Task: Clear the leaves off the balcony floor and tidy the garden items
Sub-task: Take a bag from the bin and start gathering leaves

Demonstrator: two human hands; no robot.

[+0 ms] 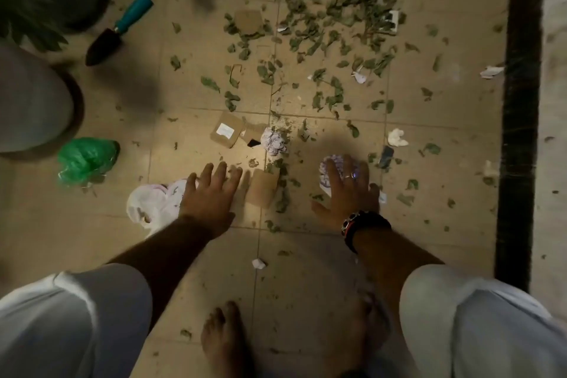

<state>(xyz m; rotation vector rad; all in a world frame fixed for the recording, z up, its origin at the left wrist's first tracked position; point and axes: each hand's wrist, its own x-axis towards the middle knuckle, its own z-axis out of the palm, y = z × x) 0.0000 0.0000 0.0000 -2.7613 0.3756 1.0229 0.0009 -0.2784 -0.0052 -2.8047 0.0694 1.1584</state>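
Beige floor tiles fill the view, seen from above by a crouching person whose pale trouser knees and bare feet frame the near edge. Both hands reach down with fingers spread and straight, holding nothing. Taking the small cardboard piece between them as the landmark: the left hand hovers or rests just left of it, its wrist overlapping a crumpled white plastic bag. The right hand, wearing a ring and a dark wristband, lies to the right of the card, fingers over a crumpled patterned paper ball; whether it presses the ball cannot be told. A second paper ball sits just beyond the card, beside a labelled cardboard box. Green leaves are scattered across the floor, thickest far beyond the card and thinner around it. Far left of the card lies a green plastic bag; farther beyond that, a trowel with a teal handle. A dark strip runs along the floor well to the right.
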